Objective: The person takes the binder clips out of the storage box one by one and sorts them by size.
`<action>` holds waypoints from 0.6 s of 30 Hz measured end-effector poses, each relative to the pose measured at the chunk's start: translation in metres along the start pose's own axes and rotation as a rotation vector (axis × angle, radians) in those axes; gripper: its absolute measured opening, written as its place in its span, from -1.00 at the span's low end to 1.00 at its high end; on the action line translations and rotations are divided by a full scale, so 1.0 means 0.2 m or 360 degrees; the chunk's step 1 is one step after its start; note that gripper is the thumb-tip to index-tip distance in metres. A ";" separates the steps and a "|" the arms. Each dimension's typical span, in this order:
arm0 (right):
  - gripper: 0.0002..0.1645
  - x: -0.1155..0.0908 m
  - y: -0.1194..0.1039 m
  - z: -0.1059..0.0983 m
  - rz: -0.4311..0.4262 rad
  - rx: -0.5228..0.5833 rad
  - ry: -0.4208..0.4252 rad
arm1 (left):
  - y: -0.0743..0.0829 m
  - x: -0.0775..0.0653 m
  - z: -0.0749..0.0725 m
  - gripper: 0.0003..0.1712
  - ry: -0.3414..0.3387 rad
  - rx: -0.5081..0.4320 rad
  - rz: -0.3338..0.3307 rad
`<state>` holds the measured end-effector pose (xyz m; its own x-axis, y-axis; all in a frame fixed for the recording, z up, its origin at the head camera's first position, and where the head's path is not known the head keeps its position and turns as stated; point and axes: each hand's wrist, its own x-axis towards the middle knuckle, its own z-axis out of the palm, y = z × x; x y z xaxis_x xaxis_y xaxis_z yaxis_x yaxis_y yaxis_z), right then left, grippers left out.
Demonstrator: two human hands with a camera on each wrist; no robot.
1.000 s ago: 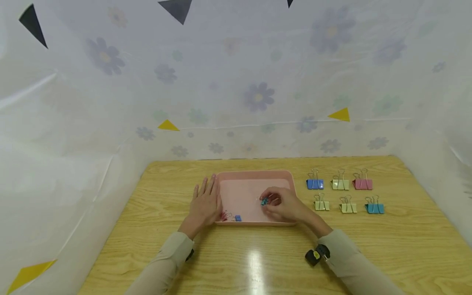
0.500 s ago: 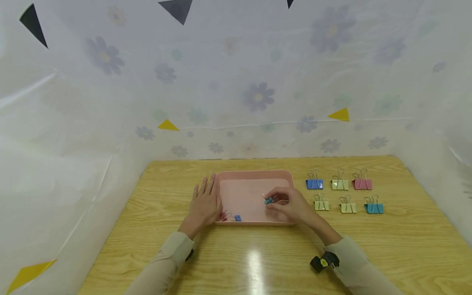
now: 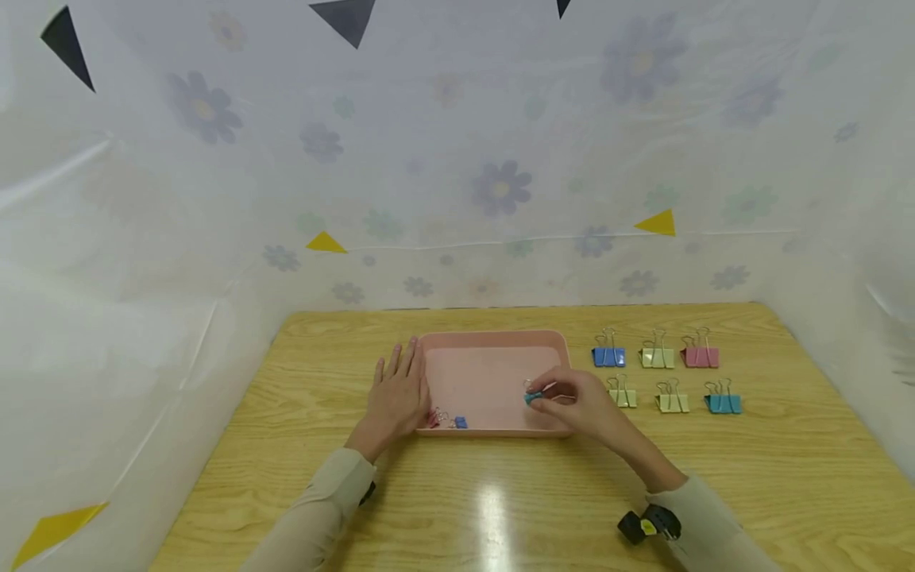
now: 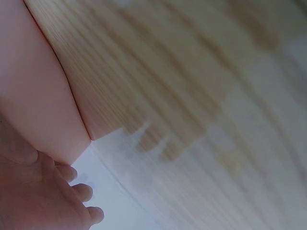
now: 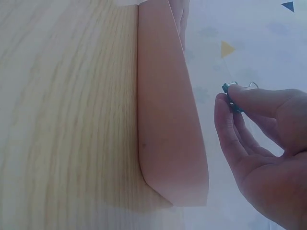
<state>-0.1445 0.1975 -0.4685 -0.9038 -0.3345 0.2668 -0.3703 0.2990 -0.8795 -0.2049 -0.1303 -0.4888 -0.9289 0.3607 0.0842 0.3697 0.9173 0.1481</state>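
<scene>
Over the right part of the pink tray [image 3: 493, 339], my right hand [image 3: 582, 401] pinches a small teal binder clip [image 3: 533, 396] between thumb and fingertips. The right wrist view shows this teal clip [image 5: 231, 98] with its wire handles sticking out, held above the height of the tray wall [image 5: 168, 110]. My left hand [image 3: 397, 397] lies along the tray's left side with its fingers straight, touching the wall. Inside the tray's near left corner lie a small pink binder clip [image 3: 434, 419] and a small blue binder clip [image 3: 461, 423].
Right of the tray, larger binder clips stand in two rows: blue [image 3: 609, 357], pale yellow [image 3: 658, 358] and pink [image 3: 700, 357] behind, two pale yellow and a teal one [image 3: 724, 403] in front. A white flowered sheet [image 3: 457, 159] encloses the wooden table [image 3: 322, 349].
My right hand has moved to the right across the tray, carrying the teal binder clip, and the clip has turned a little. The left hand has stayed in place.
</scene>
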 end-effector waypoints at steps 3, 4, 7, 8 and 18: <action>-0.79 -0.03 0.00 -0.01 -0.0017 0.0019 0.0020 | 0.00 0.00 0.00 -0.29 -0.0006 0.0022 -0.0008; -0.79 -0.03 0.00 -0.02 -0.0018 0.0029 0.0025 | 0.00 0.00 0.00 -0.29 -0.0009 0.0031 -0.0013; -0.79 -0.06 0.00 -0.03 -0.0026 0.0059 0.0043 | 0.00 0.01 0.01 -0.30 -0.0006 0.0049 -0.0013; -0.80 -0.07 0.01 -0.03 -0.0026 0.0065 0.0046 | -0.01 0.01 0.01 -0.30 -0.0008 0.0061 -0.0014; -0.80 -0.15 0.01 -0.06 0.0017 0.0079 0.0077 | -0.02 0.01 0.02 -0.30 -0.0013 0.0064 -0.0015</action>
<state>-0.1208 0.2190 -0.4725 -0.9175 -0.2874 0.2749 -0.3504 0.2572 -0.9006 -0.2084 -0.1316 -0.4938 -0.9324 0.3535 0.0748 0.3600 0.9265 0.1091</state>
